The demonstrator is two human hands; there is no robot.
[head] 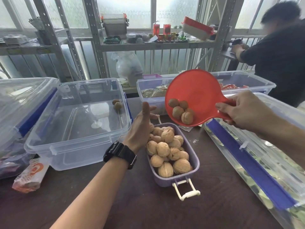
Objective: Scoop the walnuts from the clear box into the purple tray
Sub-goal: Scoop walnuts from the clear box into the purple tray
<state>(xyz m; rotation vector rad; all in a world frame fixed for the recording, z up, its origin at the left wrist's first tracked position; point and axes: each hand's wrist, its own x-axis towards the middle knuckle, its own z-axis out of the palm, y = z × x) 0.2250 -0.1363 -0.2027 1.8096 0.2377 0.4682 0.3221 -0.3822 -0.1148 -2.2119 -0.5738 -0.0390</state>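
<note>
The right hand (244, 109) curls its fingers and thumb round the handle of the red scoop (196, 93), so most of that handle is hidden under them. The bowl tilts out to the left of those fingers, with a few walnuts (183, 111) gathered at its low edge, above the far end of the purple tray (165, 181). The left hand (142, 126) stands edge-on with fingers straight and loosely spread, holding nothing, and it covers the tray's far left corner; the heaped walnuts (166, 149) lie just right of and below its palm. Left of those fingers sits the clear box (74, 156), where two walnuts (117, 104) rest by its far right wall. A black watch (120, 153) wraps the left wrist. Under the right forearm a long lidded box (247, 164) with a blue strip runs off the picture's edge, its greenish contents hard to make out. The dark wooden table (148, 209) also carries an orange-and-white packet (31, 176) at the left. Behind stand metal shelving (148, 45) before frosted windows, its clutter blurred, and another person (280, 52) in dark clothes at the far right, partly cut off.
</note>
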